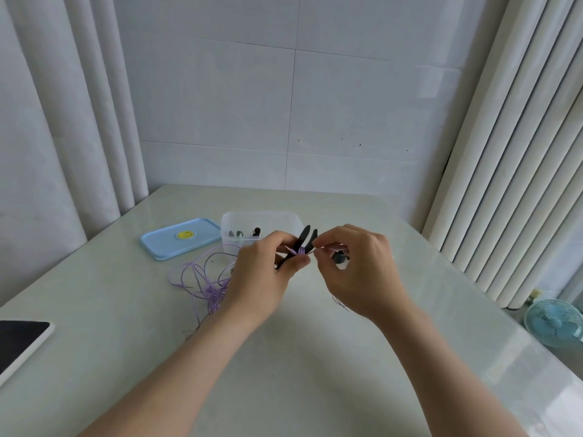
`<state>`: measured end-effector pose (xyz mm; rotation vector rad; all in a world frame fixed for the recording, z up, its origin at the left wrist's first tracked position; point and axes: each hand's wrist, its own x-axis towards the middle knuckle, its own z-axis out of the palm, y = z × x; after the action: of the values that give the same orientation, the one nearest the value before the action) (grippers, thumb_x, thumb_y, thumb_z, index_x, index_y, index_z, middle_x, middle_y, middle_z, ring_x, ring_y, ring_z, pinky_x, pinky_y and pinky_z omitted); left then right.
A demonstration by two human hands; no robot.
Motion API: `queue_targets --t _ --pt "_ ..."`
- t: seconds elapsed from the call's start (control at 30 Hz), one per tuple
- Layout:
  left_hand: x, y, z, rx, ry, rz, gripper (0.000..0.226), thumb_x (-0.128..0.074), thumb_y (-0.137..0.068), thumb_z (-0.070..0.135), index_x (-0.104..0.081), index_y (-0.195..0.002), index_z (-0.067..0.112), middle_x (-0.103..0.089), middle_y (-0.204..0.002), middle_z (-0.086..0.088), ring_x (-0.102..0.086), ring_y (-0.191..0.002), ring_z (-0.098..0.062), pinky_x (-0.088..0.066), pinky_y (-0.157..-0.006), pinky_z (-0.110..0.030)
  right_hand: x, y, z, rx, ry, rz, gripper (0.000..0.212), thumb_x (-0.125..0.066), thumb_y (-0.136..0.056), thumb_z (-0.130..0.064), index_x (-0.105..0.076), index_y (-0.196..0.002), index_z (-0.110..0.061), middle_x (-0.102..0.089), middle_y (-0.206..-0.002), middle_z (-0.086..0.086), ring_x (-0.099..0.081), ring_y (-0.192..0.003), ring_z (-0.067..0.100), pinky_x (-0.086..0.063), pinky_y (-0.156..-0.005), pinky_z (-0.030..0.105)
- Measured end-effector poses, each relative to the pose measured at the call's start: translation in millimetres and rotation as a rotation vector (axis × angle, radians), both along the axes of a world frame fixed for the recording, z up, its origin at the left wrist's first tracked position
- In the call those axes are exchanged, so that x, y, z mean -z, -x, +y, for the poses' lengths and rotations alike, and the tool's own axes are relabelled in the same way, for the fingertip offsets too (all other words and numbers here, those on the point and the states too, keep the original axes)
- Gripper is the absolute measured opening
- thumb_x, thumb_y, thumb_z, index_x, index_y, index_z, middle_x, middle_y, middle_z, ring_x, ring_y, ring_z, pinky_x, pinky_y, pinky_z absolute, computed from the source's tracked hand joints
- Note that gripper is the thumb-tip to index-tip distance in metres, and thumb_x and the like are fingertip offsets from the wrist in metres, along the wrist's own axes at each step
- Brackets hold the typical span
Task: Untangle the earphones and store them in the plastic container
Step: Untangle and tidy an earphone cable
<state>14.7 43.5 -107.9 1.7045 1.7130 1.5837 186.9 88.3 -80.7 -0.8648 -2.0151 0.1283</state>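
My left hand (263, 272) grips a black earphone piece (305, 238) with two prongs sticking up, and purple cable is wound round its middle. My right hand (353, 266) pinches the purple cable right beside that winding. The rest of the purple earphone cable (202, 279) lies in loose tangled loops on the table, left of my left hand. Behind my hands stands the clear plastic container (230, 220), open, with a few small dark items inside. Its blue lid (179, 238) lies flat to its left.
A pale glossy table (284, 357) carries everything. A dark tablet with a white frame (22, 342) sits at the left edge. A small dark object (340, 258) lies behind my right hand. Curtains hang left and right; a small blue fan (555, 323) stands on the floor, right.
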Motion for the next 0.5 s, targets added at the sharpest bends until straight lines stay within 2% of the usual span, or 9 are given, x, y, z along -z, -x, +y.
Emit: queue_targets --t 0.07,0.13,0.27,0.3,0.37,0.5 --pt "0 -1 -2 0.042 0.054 -0.035 0.019 -0.088 -0.086 0.030 -0.075 -0.099 0.027 -0.076 -0.086 0.015 -0.074 -0.072 -0.005 -0.060 -0.069 -0.029 1 0 -1 0.000 -0.087 -0.035 0.014 -0.076 -0.090 -0.011 -0.079 -0.092 -0.025 -0.068 -0.087 -0.016 -0.065 -0.072 0.005 -0.047 -0.064 0.014" --pt "-2 -1 -4 0.057 0.087 -0.063 0.024 -0.093 -0.079 0.030 -0.075 -0.095 0.028 -0.077 -0.086 0.015 -0.075 -0.067 -0.007 -0.056 -0.062 -0.024 2 1 2 0.021 -0.128 -0.048 0.014 -0.077 -0.091 -0.008 -0.078 -0.093 -0.022 -0.067 -0.090 -0.012 -0.063 -0.073 0.008 -0.042 -0.063 0.011" --pt "-7 -3 -7 0.089 0.112 -0.082 0.030 -0.098 -0.072 0.030 -0.077 -0.093 0.026 -0.078 -0.085 0.012 -0.075 -0.067 -0.008 -0.050 -0.057 -0.016 3 0 9 0.012 -0.069 0.029 0.013 -0.080 -0.090 -0.009 -0.078 -0.098 -0.018 -0.067 -0.096 -0.007 -0.065 -0.085 0.004 -0.055 -0.072 0.028" --pt "-8 -4 -8 0.106 0.114 -0.089 0.028 -0.097 -0.073 0.028 -0.077 -0.093 0.025 -0.078 -0.087 0.011 -0.075 -0.068 -0.009 -0.051 -0.058 -0.015 3 -1 11 0.022 -0.074 0.046 0.014 -0.080 -0.089 -0.007 -0.078 -0.098 -0.017 -0.068 -0.095 -0.007 -0.064 -0.083 0.001 -0.053 -0.072 0.024" --pt "-9 -5 -9 0.132 0.128 -0.091 0.022 -0.093 -0.079 0.026 -0.078 -0.095 0.026 -0.078 -0.091 0.012 -0.076 -0.069 -0.010 -0.050 -0.061 -0.014 2 -1 13 0.038 -0.079 0.068 0.016 -0.078 -0.090 -0.003 -0.080 -0.099 -0.016 -0.069 -0.094 -0.007 -0.059 -0.078 -0.006 -0.043 -0.071 0.008" --pt "-11 -5 -9 0.163 0.155 -0.109 0.012 -0.086 -0.088 0.025 -0.080 -0.097 0.029 -0.078 -0.093 0.010 -0.076 -0.073 -0.010 -0.044 -0.061 -0.007 1 -2 13 0.034 -0.051 0.101 0.017 -0.075 -0.094 -0.005 -0.081 -0.105 -0.016 -0.065 -0.091 -0.011 -0.058 -0.076 -0.011 -0.038 -0.071 0.003"
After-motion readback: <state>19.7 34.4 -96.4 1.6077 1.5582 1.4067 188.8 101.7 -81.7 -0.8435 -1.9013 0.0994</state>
